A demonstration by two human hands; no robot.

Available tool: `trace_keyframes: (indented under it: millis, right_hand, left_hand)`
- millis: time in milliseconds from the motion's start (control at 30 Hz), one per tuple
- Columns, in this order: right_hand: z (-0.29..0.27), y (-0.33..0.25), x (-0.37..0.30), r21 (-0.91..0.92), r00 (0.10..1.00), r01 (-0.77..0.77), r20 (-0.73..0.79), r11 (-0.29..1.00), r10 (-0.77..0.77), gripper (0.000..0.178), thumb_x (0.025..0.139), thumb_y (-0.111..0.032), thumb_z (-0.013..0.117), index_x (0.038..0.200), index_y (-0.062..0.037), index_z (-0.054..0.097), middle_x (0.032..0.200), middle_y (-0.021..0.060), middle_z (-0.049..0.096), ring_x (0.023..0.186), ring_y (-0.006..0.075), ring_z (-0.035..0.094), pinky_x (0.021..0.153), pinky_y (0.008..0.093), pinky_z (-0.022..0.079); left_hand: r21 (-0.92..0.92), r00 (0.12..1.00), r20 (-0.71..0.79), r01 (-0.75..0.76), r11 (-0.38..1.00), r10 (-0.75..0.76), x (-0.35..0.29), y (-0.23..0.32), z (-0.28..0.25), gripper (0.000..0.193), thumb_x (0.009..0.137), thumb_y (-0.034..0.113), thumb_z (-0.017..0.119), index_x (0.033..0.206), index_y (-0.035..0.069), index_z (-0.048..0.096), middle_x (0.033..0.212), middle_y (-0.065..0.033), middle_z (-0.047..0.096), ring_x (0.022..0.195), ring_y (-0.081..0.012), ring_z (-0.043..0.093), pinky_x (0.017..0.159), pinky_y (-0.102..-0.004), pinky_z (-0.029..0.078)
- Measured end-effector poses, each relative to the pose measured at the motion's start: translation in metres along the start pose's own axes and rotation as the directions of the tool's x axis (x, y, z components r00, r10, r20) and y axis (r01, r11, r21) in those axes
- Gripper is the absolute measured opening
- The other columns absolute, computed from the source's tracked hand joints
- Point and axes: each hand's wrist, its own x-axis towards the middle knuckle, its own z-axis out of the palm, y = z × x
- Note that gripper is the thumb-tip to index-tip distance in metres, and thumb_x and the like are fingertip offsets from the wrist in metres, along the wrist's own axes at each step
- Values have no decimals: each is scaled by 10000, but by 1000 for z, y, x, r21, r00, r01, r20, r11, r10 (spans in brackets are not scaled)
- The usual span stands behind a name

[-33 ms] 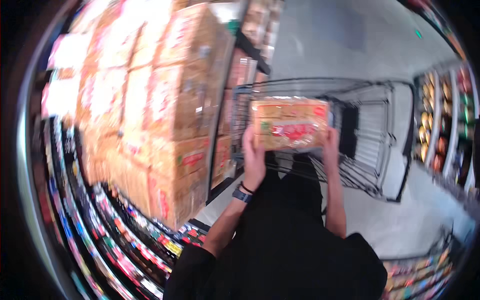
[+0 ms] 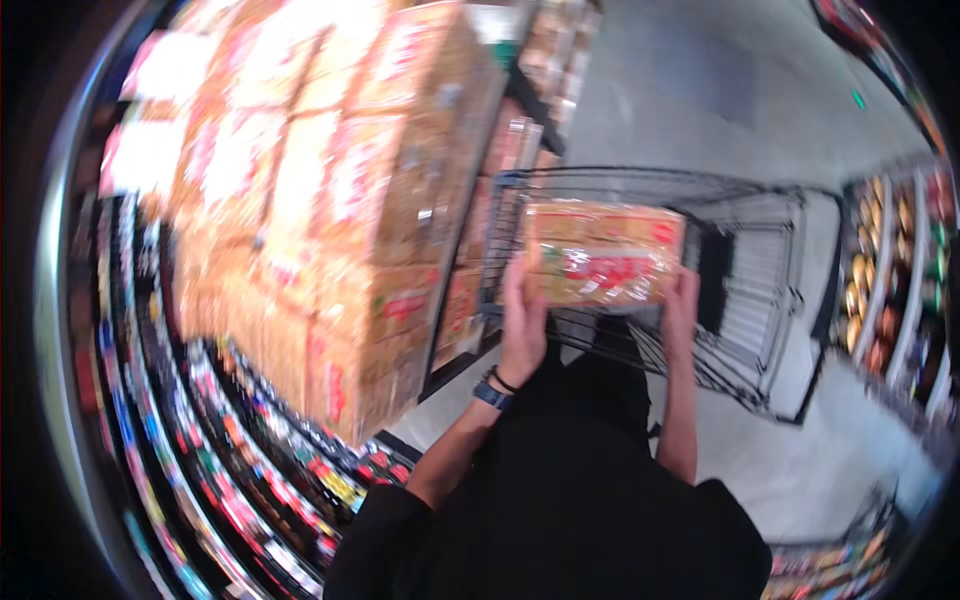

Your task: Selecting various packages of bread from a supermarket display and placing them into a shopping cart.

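A flat, rectangular package [image 2: 606, 255] in shiny clear wrap, orange-yellow with a red-and-white label, is held level in front of me. My left hand [image 2: 524, 325] grips its left end, with the thumb on the near side. On the opposite end, my right hand [image 2: 680, 305] is closed around the edge. The undersides of both hands' fingers are hidden. Beneath the package stands a dark wire shopping cart [image 2: 714, 280], whose basket is partly covered by it. A dark watch [image 2: 488, 393] and a thin band sit on my left wrist.
Tall stacks of wrapped orange-brown cartons [image 2: 345, 200] rise close on the left. Curved rows of packed shelves [image 2: 215, 450] lie at the lower left. More stocked shelves [image 2: 875, 260] stand at the right, beyond the grey floor [image 2: 690, 75].
The whole view has shifted, so cartons, cart, hands and package appear farther right in the picture. Both hands keep their hold on the package.
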Motion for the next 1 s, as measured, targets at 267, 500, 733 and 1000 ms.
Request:
trace_keyframes:
  millis: [267,500,733,1000]
  right_hand:
    - [65,-79,-77,214,939,314,70,925,-336,480,954,-340,651,1276,-19,496,1238,88,534,1185,195,526,1079,386,398]
    - [165,-78,-163,351,850,436,142,828,-508,529,970,-377,636,1351,-71,437,1328,75,506,1315,245,481,1136,464,379]
    - [218,-63,-227,284,826,408,291,868,-483,568,965,-338,621,1414,-73,397,1424,107,493,1357,277,470,1132,485,401]
    - [254,-46,-282,155,706,446,545,882,-453,700,879,-249,684,1448,33,391,1428,158,493,1372,264,464,1169,433,337]
  left_hand:
    - [-368,976,-95,-216,904,195,-66,84,-135,647,1006,58,562,1574,-27,266,1650,-225,226,1549,-348,215,1256,-438,159]
    - [-220,900,-155,-434,873,408,-129,74,-255,734,901,-41,628,1558,-21,302,1645,-277,212,1536,-408,248,1248,-478,204]
    - [-193,903,-264,-393,899,338,-175,61,-336,659,958,11,545,1565,-46,293,1648,-261,237,1537,-381,259,1250,-463,195]
    - [-87,874,-451,-247,965,183,-216,61,-383,537,1039,86,442,1545,-60,339,1613,-202,349,1515,-311,307,1241,-411,212]
